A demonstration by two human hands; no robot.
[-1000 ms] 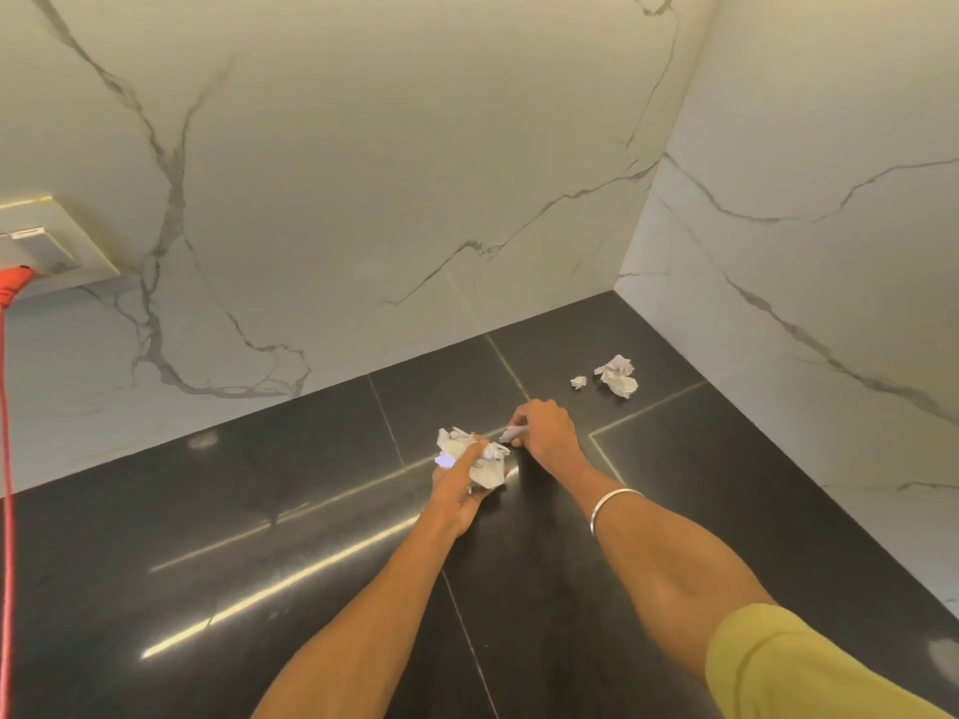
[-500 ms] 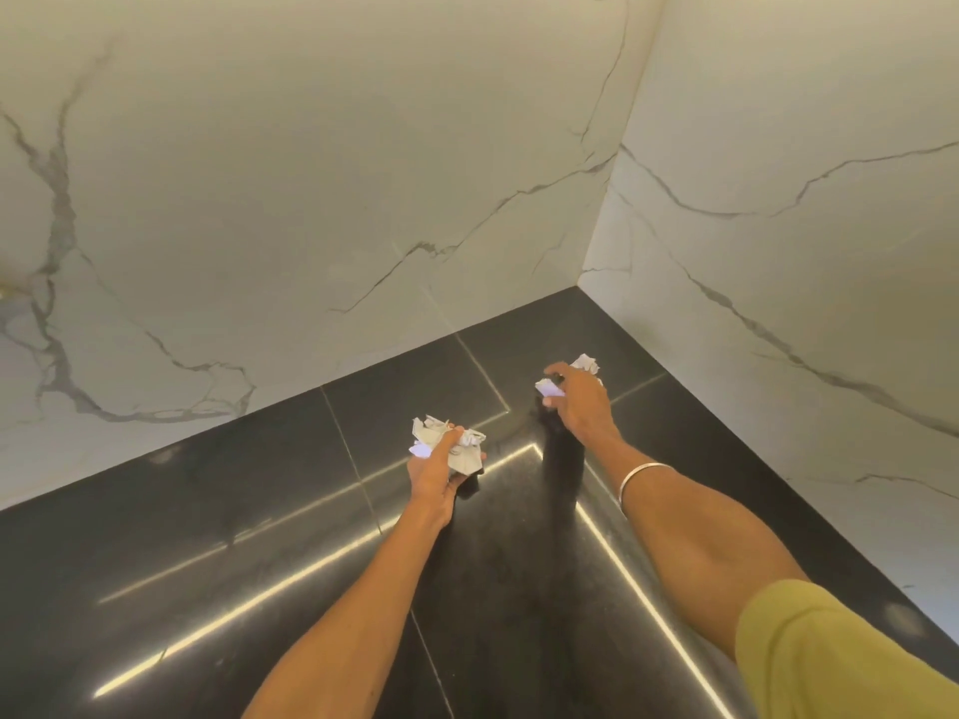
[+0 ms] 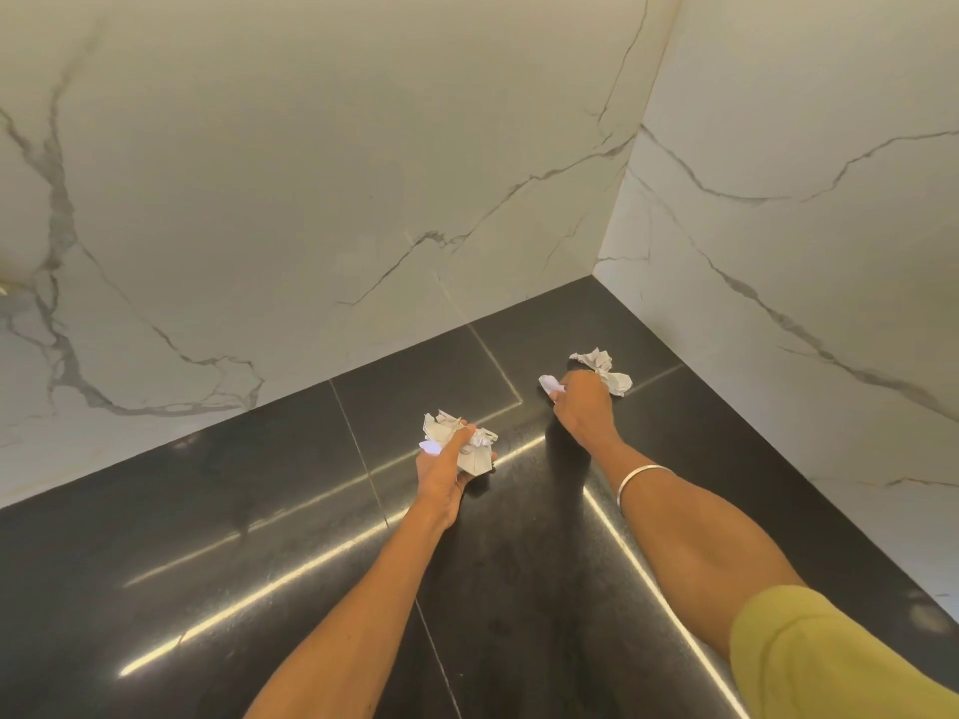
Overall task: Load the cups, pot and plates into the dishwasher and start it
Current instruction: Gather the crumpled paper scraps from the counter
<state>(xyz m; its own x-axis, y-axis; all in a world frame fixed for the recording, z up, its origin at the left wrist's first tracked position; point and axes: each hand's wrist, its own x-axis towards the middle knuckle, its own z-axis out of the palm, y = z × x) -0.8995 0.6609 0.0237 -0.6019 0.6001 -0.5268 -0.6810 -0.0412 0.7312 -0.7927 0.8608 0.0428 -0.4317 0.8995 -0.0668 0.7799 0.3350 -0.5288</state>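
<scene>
Both hands grip crumpled paper: left (image 3: 445, 467) a wad (image 3: 467, 442); right (image 3: 580, 402) a scrap (image 3: 550, 382).

Light: bright, even, warm.
Glare: long streaks on the glossy black counter (image 3: 259, 563).
Focus: sharp centre.
Distortion: wide-angle bending at edges.
</scene>
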